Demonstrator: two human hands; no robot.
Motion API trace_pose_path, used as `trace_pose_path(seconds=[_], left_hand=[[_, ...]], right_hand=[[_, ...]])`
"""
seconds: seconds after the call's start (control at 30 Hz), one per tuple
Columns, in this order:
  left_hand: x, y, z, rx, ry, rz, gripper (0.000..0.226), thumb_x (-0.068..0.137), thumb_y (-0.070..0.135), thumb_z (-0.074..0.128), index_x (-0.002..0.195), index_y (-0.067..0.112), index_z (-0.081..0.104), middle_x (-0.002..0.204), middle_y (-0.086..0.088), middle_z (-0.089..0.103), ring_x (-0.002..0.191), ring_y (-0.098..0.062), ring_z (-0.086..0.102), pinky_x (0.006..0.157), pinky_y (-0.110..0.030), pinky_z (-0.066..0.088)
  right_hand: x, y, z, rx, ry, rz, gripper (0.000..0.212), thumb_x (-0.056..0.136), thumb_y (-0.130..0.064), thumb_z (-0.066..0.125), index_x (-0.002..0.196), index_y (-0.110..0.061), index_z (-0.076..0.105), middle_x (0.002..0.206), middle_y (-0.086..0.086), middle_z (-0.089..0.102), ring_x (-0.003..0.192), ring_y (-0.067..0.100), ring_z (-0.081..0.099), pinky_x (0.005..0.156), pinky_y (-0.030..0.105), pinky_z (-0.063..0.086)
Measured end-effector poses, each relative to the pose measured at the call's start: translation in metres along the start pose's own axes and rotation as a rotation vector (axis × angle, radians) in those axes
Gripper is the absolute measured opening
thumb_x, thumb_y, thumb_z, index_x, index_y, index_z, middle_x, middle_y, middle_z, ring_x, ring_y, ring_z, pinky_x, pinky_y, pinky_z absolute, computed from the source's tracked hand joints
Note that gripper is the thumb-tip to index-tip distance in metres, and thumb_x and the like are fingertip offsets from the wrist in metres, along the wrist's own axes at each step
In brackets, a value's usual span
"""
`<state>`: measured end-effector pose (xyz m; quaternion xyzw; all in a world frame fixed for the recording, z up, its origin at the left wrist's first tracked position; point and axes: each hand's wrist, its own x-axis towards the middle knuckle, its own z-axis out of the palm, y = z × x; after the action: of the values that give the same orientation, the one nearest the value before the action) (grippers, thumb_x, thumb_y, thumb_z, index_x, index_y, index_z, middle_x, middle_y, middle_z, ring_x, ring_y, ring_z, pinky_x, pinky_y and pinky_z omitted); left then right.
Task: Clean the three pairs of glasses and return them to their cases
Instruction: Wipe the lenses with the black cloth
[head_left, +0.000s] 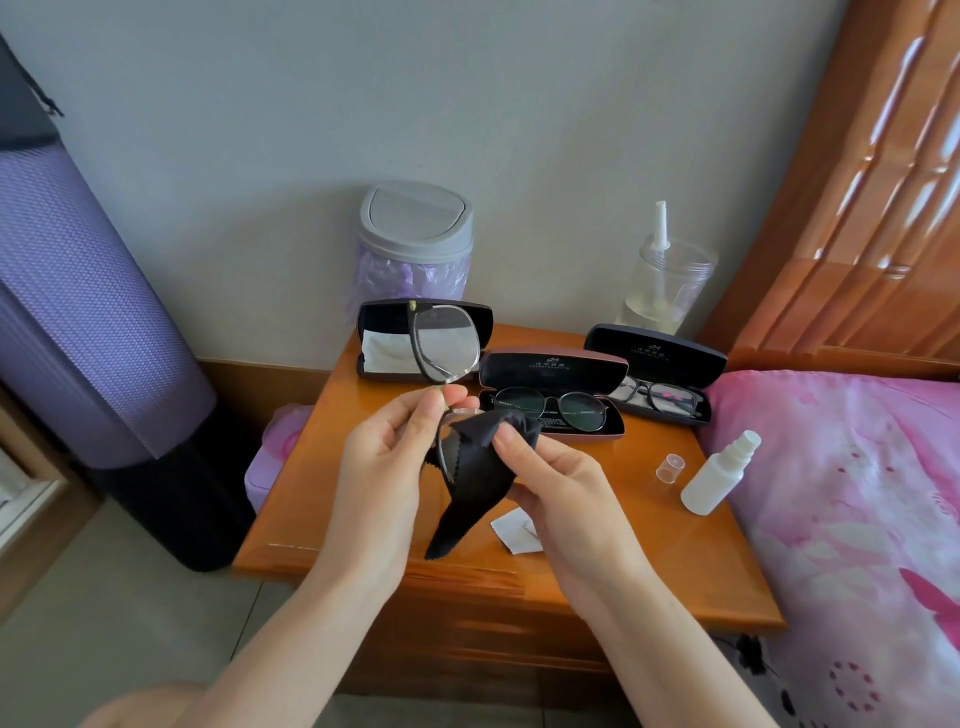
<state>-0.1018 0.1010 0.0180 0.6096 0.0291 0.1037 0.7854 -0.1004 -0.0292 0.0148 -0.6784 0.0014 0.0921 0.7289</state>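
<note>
You hold the dark-framed glasses with clear lenses (448, 345) standing on end, just in front of the open black hard case (379, 317) on the orange wooden table (311, 493). Their long line runs up and down: one lens sticks up before the case and the other hangs low. Your left hand (384, 457) pinches the middle bridge with its fingers (431, 410). Your right hand (556, 478) is nearer the low lens and pinches it through the soft black cloth (472, 488). The top lens is bare, so I think it gets wiped next: slide the cloth up toward the case.
</note>
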Motion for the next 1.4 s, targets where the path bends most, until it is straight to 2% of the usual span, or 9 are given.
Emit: trace_pose_path(seconds=[0.13, 0.37, 0.63, 0.83, 0.9, 1.07, 1.17, 1.27, 1.4], left_hand=[[0.000, 0.002, 0.001, -0.040, 0.012, -0.026, 0.024, 0.084, 0.038, 0.049, 0.090, 0.027, 0.069, 0.090, 0.014, 0.075, 0.094, -0.003, 0.068, 0.083, -0.022, 0.049], [0.000, 0.004, 0.001, -0.101, 0.022, -0.072, 0.024, 0.082, 0.036, 0.050, 0.091, 0.024, 0.070, 0.090, 0.011, 0.075, 0.093, -0.006, 0.069, 0.078, -0.022, 0.051], [0.006, 0.006, -0.004, -0.201, 0.014, -0.084, 0.026, 0.081, 0.032, 0.052, 0.092, 0.017, 0.069, 0.088, 0.005, 0.075, 0.094, -0.008, 0.070, 0.085, -0.025, 0.051], [0.011, 0.007, -0.011, -0.190, 0.023, -0.075, 0.023, 0.086, 0.026, 0.052, 0.095, 0.013, 0.069, 0.089, 0.005, 0.075, 0.100, -0.013, 0.068, 0.091, -0.026, 0.049], [0.011, 0.006, -0.010, -0.191, 0.011, -0.088, 0.021, 0.089, 0.022, 0.051, 0.093, 0.013, 0.069, 0.086, 0.006, 0.075, 0.100, -0.013, 0.069, 0.093, -0.027, 0.047], [0.011, 0.004, -0.010, -0.153, -0.002, -0.102, 0.024, 0.078, 0.031, 0.055, 0.089, 0.017, 0.071, 0.088, 0.004, 0.076, 0.104, -0.017, 0.067, 0.100, -0.033, 0.044], [0.010, 0.004, -0.009, -0.105, -0.010, -0.103, 0.025, 0.076, 0.034, 0.055, 0.089, 0.019, 0.071, 0.088, 0.007, 0.076, 0.102, -0.014, 0.068, 0.101, -0.032, 0.044], [0.011, 0.003, -0.009, -0.124, -0.005, -0.108, 0.023, 0.079, 0.030, 0.055, 0.087, 0.016, 0.071, 0.085, 0.005, 0.076, 0.099, -0.013, 0.069, 0.101, -0.034, 0.044], [0.011, 0.003, -0.007, -0.124, -0.001, -0.111, 0.019, 0.085, 0.025, 0.054, 0.086, 0.016, 0.071, 0.083, 0.006, 0.076, 0.096, -0.013, 0.069, 0.101, -0.034, 0.045]], right_hand=[[-0.006, 0.005, -0.001, -0.061, -0.003, 0.019, 0.041, 0.077, -0.048, 0.057, 0.100, -0.019, 0.074, 0.094, -0.004, 0.076, 0.099, 0.007, 0.067, 0.098, 0.032, 0.040], [-0.012, 0.005, 0.000, -0.053, -0.064, -0.021, 0.037, 0.073, -0.035, 0.063, 0.097, -0.008, 0.074, 0.090, 0.006, 0.076, 0.088, 0.010, 0.070, 0.067, 0.004, 0.046], [-0.012, -0.009, -0.015, -0.128, -0.028, -0.037, 0.010, 0.085, -0.015, 0.065, 0.087, -0.010, 0.074, 0.084, 0.007, 0.076, 0.083, 0.014, 0.071, 0.068, 0.013, 0.052], [-0.007, -0.043, -0.060, -0.155, 0.225, -0.218, 0.011, 0.088, -0.012, 0.063, 0.092, -0.011, 0.073, 0.077, -0.002, 0.075, 0.073, 0.005, 0.069, 0.062, 0.013, 0.051], [-0.008, -0.048, -0.072, -0.263, 0.308, -0.281, 0.014, 0.088, -0.009, 0.063, 0.083, -0.016, 0.074, 0.068, -0.003, 0.073, 0.064, 0.005, 0.067, 0.058, 0.013, 0.050], [0.003, -0.034, -0.088, -0.873, 0.435, -0.261, 0.011, 0.087, -0.016, 0.065, 0.081, -0.024, 0.070, 0.078, -0.005, 0.069, 0.084, 0.021, 0.062, 0.089, 0.045, 0.047], [0.008, -0.023, -0.084, -1.255, 0.375, -0.021, 0.018, 0.091, -0.025, 0.061, 0.108, -0.024, 0.067, 0.107, 0.000, 0.068, 0.104, 0.024, 0.058, 0.109, 0.046, 0.020], [0.005, -0.020, -0.074, -1.404, 0.339, 0.021, 0.048, 0.092, -0.017, 0.058, 0.138, -0.018, 0.046, 0.137, 0.002, 0.049, 0.124, 0.020, 0.049, 0.104, 0.035, 0.001], [-0.006, -0.017, -0.058, -1.189, 0.293, -0.303, 0.028, 0.087, -0.012, 0.061, 0.114, -0.020, 0.065, 0.115, -0.003, 0.058, 0.107, 0.014, 0.052, 0.089, 0.024, 0.040]])
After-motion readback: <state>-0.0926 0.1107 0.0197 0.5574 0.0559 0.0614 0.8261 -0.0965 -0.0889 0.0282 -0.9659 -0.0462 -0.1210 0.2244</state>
